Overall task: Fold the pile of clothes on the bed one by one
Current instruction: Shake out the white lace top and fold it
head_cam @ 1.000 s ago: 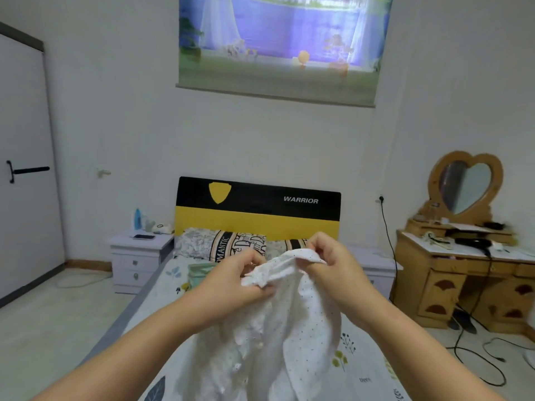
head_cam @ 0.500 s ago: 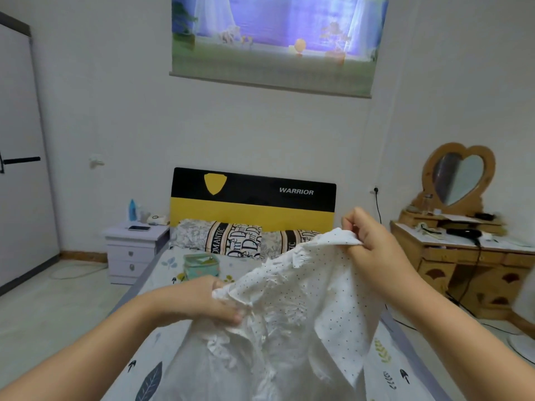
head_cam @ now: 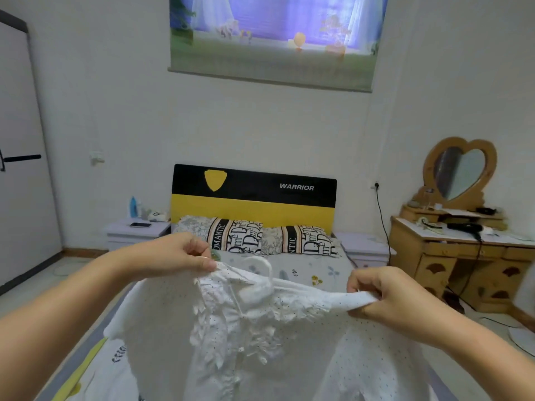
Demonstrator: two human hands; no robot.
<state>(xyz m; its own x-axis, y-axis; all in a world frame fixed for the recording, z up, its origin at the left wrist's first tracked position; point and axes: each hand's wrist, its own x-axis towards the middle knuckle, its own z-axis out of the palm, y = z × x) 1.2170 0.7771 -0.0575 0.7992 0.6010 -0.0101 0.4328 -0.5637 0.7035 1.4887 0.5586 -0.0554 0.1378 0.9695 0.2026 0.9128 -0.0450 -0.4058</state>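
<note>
Where both hands pinch, white blouse (head_cam: 260, 337) stretched left-right, collar up.

Bed (head_cam: 307, 267) — two patterned pillows (head_cam: 254, 237), perhaps touching, at its head.

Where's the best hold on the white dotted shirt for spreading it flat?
At the two shoulder ends of the white dotted shirt, pinched from above, as the left hand and right hand do; the collar sits midway and the body hangs evenly.

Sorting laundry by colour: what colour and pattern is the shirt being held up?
White with tiny dark dots, lace trim down the front; the shirt shows in the head view.
</note>
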